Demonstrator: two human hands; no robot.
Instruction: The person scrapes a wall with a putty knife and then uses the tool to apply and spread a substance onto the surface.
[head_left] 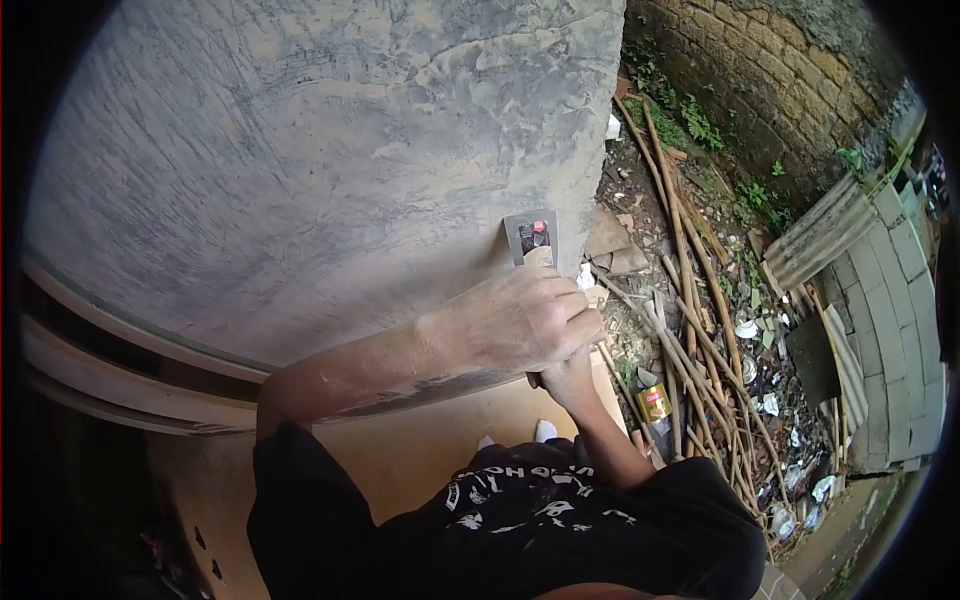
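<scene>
The trowel [514,240] meets the plastered wall [330,150] near its right edge, the left hand [535,315] closed round it; the right hand [566,378] touches below, grip unclear. Beyond that edge, poles [686,270] and rubble [628,260] crowd the ground.

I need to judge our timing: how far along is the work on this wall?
Much of the wall already looks coated in pale, streaky material. In hand is a flat-bladed tool near its right edge, held by the left hand, with the right hand close beneath. Scratches, ridges and patchy grey areas suggest surface work is left; how much, I cannot tell.
</scene>
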